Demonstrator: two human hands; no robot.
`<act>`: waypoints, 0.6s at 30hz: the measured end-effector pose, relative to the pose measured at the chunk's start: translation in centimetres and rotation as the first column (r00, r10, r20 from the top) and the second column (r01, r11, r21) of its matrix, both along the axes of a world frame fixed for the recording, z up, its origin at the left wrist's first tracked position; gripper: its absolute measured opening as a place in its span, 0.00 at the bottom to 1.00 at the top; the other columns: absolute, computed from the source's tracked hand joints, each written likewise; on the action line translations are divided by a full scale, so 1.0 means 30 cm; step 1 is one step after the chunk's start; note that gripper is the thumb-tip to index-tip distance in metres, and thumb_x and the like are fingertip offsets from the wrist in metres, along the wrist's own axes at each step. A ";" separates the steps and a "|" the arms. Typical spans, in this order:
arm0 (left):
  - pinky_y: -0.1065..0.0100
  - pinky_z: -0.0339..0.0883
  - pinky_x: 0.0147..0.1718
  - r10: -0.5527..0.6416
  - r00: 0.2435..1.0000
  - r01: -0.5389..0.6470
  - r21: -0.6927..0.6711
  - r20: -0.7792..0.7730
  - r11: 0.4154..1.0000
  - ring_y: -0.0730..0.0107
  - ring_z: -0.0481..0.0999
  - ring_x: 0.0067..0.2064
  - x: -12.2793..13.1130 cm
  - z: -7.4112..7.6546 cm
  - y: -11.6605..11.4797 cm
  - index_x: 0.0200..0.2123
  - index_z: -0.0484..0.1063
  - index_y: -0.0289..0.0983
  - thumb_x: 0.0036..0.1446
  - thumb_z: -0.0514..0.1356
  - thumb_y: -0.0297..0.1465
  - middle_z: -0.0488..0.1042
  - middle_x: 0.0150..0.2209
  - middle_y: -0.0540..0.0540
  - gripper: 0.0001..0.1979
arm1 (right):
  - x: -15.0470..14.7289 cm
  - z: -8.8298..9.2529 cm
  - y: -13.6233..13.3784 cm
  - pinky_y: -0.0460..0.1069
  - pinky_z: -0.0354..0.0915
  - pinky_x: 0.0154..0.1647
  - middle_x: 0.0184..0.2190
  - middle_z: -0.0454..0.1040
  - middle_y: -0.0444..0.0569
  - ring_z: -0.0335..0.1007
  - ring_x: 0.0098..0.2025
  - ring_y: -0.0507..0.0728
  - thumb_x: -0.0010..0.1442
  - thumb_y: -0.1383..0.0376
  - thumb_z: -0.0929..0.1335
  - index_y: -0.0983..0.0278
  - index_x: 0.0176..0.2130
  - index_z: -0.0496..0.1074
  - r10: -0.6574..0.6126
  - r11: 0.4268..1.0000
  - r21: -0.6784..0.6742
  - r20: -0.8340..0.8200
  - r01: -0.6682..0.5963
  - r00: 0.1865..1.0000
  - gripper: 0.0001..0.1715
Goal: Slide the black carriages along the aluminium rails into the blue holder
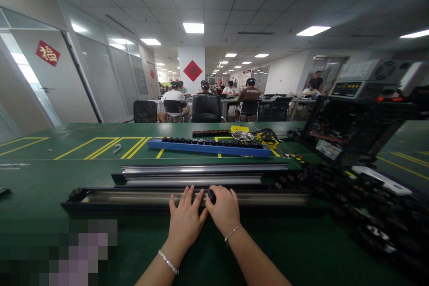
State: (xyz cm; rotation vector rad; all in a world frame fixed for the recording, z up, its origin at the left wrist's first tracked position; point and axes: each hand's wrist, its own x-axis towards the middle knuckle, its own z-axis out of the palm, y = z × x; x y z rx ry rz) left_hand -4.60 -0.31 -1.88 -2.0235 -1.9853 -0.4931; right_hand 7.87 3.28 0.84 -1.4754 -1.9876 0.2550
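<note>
A long black and silver rail (134, 197) lies across the green table (50, 174) right in front of me. My left hand (185, 219) rests on its near edge with the fingers stretched out flat over the rail. My right hand (224, 209) sits beside it, fingers curled around a small black part (211, 195) on the rail. Both wrists wear thin bracelets. Two more silver rails (201, 174) lie parallel just behind.
A blue strip holding several black parts (208, 146) lies farther back, with a metal bowl (243, 136) and yellow tray behind it. A pile of black parts (365, 214) and a dark machine (351, 129) fill the right. Several people sit at desks far off.
</note>
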 end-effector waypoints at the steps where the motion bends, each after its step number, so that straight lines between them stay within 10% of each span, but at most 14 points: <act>1: 0.39 0.39 0.56 0.000 1.000 0.000 0.003 0.000 1.000 0.52 0.54 0.62 0.000 0.002 -0.001 0.58 0.59 0.47 0.59 0.47 0.43 0.58 0.61 0.40 0.24 | 0.003 0.001 0.001 0.56 0.47 0.57 0.43 0.74 0.47 0.64 0.50 0.57 0.55 0.64 0.62 0.59 0.42 0.71 -0.003 1.000 0.001 0.005 0.003 1.000 0.15; 18: 0.39 0.45 0.53 0.008 0.999 -0.005 0.050 -0.041 0.999 0.50 0.58 0.60 0.005 0.011 -0.005 0.57 0.60 0.46 0.59 0.48 0.43 0.61 0.59 0.39 0.24 | 0.098 -0.016 0.020 0.54 0.48 0.55 0.41 0.75 0.48 0.65 0.48 0.57 0.53 0.64 0.63 0.59 0.41 0.71 -0.056 0.996 0.070 0.019 0.054 0.998 0.15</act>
